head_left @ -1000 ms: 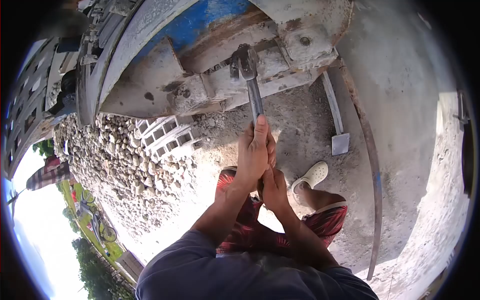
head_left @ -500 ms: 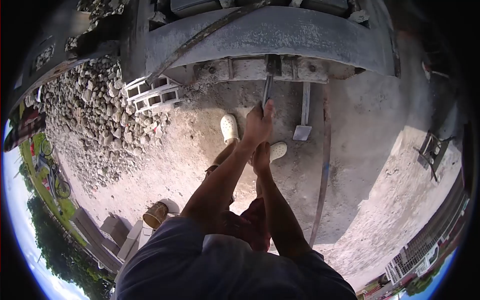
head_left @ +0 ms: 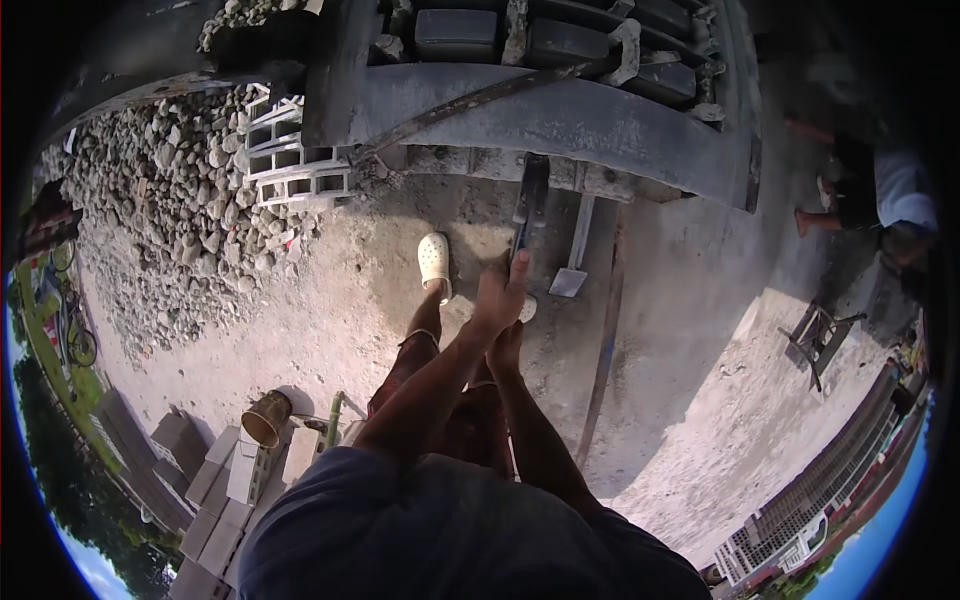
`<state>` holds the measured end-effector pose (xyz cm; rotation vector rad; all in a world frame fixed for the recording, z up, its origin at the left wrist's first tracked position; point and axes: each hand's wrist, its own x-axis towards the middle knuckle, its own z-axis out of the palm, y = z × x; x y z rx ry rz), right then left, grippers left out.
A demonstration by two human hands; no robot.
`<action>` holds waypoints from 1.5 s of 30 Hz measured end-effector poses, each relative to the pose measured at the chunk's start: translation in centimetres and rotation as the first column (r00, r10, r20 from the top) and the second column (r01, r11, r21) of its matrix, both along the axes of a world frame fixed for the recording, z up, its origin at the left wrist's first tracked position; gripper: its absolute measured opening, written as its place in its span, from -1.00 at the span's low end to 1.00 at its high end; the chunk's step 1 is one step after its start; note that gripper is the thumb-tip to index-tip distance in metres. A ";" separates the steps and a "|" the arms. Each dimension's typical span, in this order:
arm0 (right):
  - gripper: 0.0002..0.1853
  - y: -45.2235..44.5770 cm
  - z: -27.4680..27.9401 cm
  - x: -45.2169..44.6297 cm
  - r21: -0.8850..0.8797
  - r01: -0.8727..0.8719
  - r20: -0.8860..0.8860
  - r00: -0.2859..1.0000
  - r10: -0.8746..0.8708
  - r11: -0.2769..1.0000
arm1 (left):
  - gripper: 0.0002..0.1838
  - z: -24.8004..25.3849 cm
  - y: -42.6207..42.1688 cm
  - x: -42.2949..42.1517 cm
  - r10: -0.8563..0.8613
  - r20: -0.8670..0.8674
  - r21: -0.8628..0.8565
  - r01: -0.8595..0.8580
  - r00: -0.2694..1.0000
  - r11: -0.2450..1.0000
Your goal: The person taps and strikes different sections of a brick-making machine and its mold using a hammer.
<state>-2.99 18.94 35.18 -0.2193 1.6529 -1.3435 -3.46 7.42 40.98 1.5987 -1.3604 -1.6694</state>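
A dark metal lever point(head_left: 531, 195) juts from the front of a grey metal machine point(head_left: 500, 105) towards my body. My left hand point(head_left: 499, 293) is wrapped round the lever's near part, thumb lying along it. Closer to my body, my right hand point(head_left: 505, 348) is closed just below the left one, its fingers mostly hidden; it seems to be on the lever's end. Beyond, the machine's top shows grey rectangular blocks point(head_left: 456, 35) in a metal frame, with a rusty bar point(head_left: 470, 103) slanting across its front panel. One cream clog point(head_left: 433, 258) stands left of my hands.
A flat-ended metal piece point(head_left: 570, 281) hangs or leans right of the lever, beside a long rusty pole point(head_left: 606, 360). Stones point(head_left: 180, 210) and white openwork blocks point(head_left: 300, 160) lie left. A bucket point(head_left: 267, 418) and stacked blocks point(head_left: 215, 520) are behind-left. A person point(head_left: 900, 190) bends at right.
Both hands have come closer to my body with the lever, and more of its thick dark part shows. The view has shifted, revealing more machine top and a person at right.
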 end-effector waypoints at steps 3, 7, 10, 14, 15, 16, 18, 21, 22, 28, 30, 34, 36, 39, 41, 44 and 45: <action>-0.43 2.6 -4.5 1.0 0.062 -0.347 -0.882 0.419 0.214 0.936 | -0.37 -3.0 -0.6 0.5 0.003 0.209 0.239 -0.054 0.978 0.970; -0.63 2.0 -1.8 0.5 0.079 -0.340 -0.202 0.915 0.349 0.937 | -0.34 -1.3 0.9 1.7 0.050 0.039 0.196 -0.057 0.998 0.979; -0.64 1.1 -4.1 0.3 0.098 -0.436 -0.871 0.398 0.289 0.895 | -0.36 -4.3 0.1 1.0 0.054 0.054 0.189 -0.063 0.997 0.980; -0.81 -1.0 -1.7 -1.1 0.205 -0.431 -0.222 0.854 0.470 0.879 | -0.39 -1.2 -2.0 0.4 0.114 -0.039 0.289 -0.098 0.993 0.952; -0.82 -0.3 -1.1 -0.6 0.034 -0.340 -0.323 0.886 0.333 0.940 | -0.37 -0.3 -0.6 0.8 0.133 -0.126 0.296 -0.091 0.983 0.951; -0.82 -0.4 -0.9 -0.7 -0.059 -0.295 -0.369 0.894 0.254 0.954 | -0.37 -0.8 -0.2 0.6 0.134 -0.128 0.308 -0.089 0.983 0.947; -0.83 0.3 -2.8 -0.7 -0.028 -0.385 -0.659 0.701 0.272 0.923 | -0.39 -3.8 -0.5 0.5 0.046 0.092 0.234 -0.066 0.995 0.970; -0.82 -2.5 0.8 -1.9 0.192 -0.475 -0.634 0.608 0.478 0.859 | -0.41 -3.4 -2.3 -0.1 0.059 0.166 0.140 -0.083 0.984 0.987; -0.84 -2.7 1.5 -1.8 0.101 -0.436 -0.554 0.722 0.415 0.894 | -0.39 -1.1 -2.4 0.2 0.096 0.046 0.202 -0.104 0.994 0.974; -0.77 -1.8 -0.9 -1.4 0.208 -0.455 -0.579 0.656 0.484 0.866 | -0.40 -3.3 -2.2 0.4 0.120 0.093 0.256 -0.140 0.988 0.956; -0.73 -2.7 1.2 -1.5 0.056 -0.371 -0.516 0.784 0.345 0.927 | -0.38 -2.0 -2.2 0.5 0.142 -0.028 0.257 -0.130 0.989 0.958; -0.54 0.2 -3.1 -1.2 0.029 -0.323 -0.685 0.683 0.254 0.946 | -0.37 -5.0 0.2 0.3 0.110 0.028 0.132 -0.113 0.993 0.985; -0.48 -1.7 -1.8 -2.3 0.036 -0.370 -0.736 0.618 0.275 0.928 | -0.38 -3.7 -1.5 -0.1 0.156 0.041 0.322 -0.161 0.987 0.933; -0.42 -1.8 2.5 -3.0 0.039 -0.178 -0.302 0.936 0.181 0.983 | -0.35 -0.8 -1.2 -1.0 0.201 -0.140 0.330 -0.145 0.970 0.933; -0.43 -0.9 -0.2 -2.9 -0.016 -0.127 -0.333 0.936 0.115 0.992 | -0.30 -3.0 0.3 -2.9 -0.002 -0.031 0.014 0.003 1.000 1.000; -0.48 -1.6 1.2 -4.2 0.342 0.114 0.277 0.936 -0.217 0.933 | -0.28 -3.0 -0.7 -4.8 -0.161 0.115 0.010 0.161 0.980 0.987; -0.48 -2.0 -0.4 -4.9 0.332 0.105 0.272 0.941 -0.201 0.937 | -0.27 -1.9 -1.8 -5.3 -0.220 0.140 0.123 0.204 0.965 0.971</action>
